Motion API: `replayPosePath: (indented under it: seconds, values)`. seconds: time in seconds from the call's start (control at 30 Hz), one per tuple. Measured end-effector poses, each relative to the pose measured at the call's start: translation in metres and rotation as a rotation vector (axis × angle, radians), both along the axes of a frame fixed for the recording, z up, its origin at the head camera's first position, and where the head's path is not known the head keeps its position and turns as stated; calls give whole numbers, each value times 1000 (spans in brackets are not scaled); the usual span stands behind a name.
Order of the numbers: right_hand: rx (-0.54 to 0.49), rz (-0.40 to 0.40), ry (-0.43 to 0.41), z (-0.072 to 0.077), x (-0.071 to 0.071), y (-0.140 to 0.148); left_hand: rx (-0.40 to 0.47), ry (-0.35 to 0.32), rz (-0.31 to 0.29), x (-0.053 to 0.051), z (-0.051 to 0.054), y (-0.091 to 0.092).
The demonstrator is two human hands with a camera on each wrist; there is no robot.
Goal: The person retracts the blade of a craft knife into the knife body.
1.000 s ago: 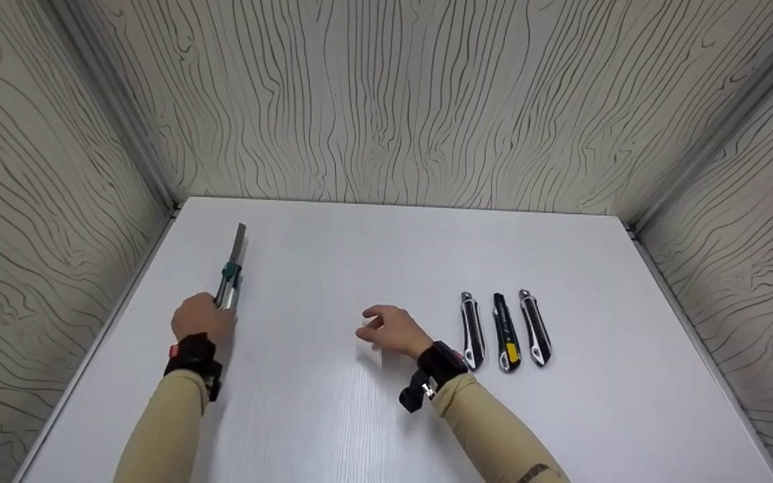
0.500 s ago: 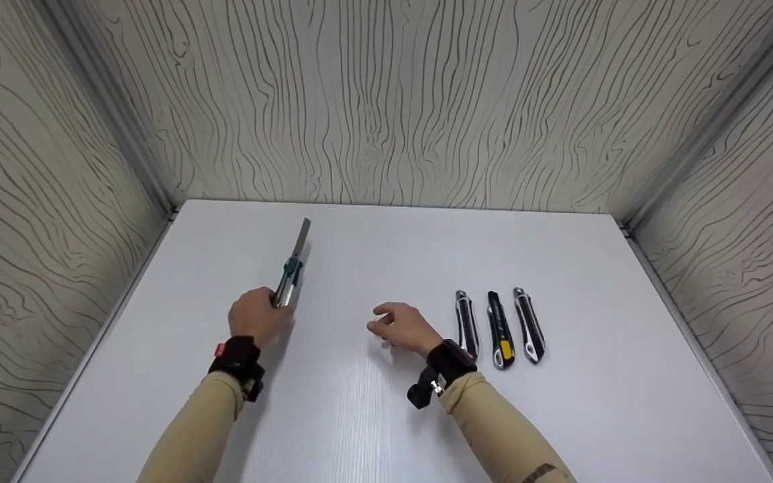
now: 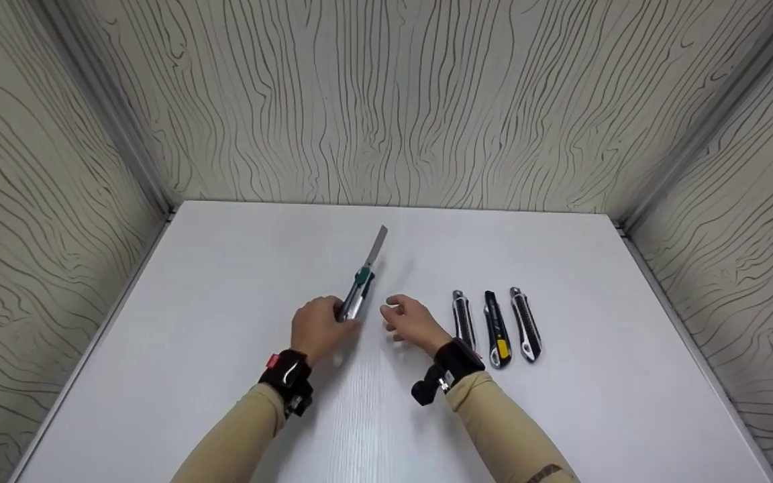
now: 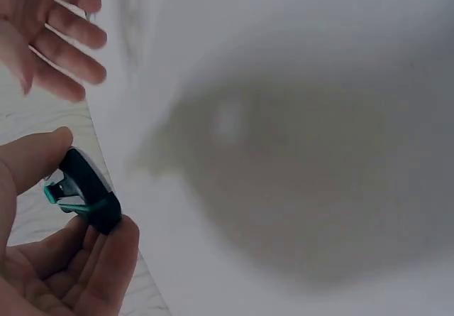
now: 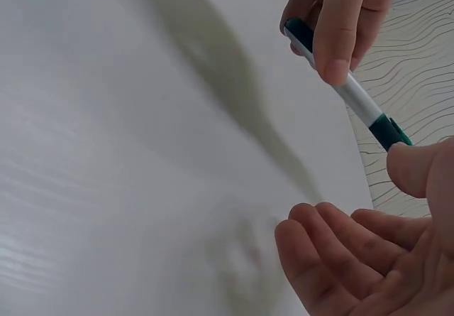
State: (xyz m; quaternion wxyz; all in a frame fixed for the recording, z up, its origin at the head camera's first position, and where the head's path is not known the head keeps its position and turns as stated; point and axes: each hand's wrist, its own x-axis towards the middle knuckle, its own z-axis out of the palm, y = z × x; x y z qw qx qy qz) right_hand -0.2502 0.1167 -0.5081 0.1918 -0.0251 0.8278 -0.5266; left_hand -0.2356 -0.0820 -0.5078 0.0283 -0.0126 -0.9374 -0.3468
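My left hand (image 3: pixel 323 329) grips a snap-off utility knife (image 3: pixel 357 295) by the rear of its silver and green handle. The long blade (image 3: pixel 378 245) is out and points to the back of the table. From the left wrist, the thumb and fingers pinch the knife's dark butt end (image 4: pixel 92 188). Just right of the knife, my right hand (image 3: pixel 415 323) hovers with relaxed fingers and holds nothing. In the right wrist view its thumb overlaps the knife's green part (image 5: pixel 386 130), but the head view shows a gap between them.
To the right on the white table (image 3: pixel 239 255) lie a silver and black cutter (image 3: pixel 464 318), a black and yellow cutter (image 3: pixel 496 329) and another silver and black cutter (image 3: pixel 526 325), side by side. My right wrist partly covers the nearest one. Wood-grain panels (image 3: pixel 373 100) enclose the table.
My left hand has carried the utility knife from the table's left side to the middle, and the knife now tilts more to the right. The right hand has shifted slightly right.
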Motion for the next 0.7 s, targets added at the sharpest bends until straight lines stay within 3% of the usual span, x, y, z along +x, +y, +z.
replayPosePath:
  seconds: [0.3,0.57,0.7]
  values:
    - [-277,-159,-69,4,-6,8,-17,57,-128,11,4,39]
    - [-339,-308,-115,3,-6,10,-18,51,-123,20,-4,55]
    - [-305,-338,-122,0,-7,11,18,33,-125,24,-6,58]
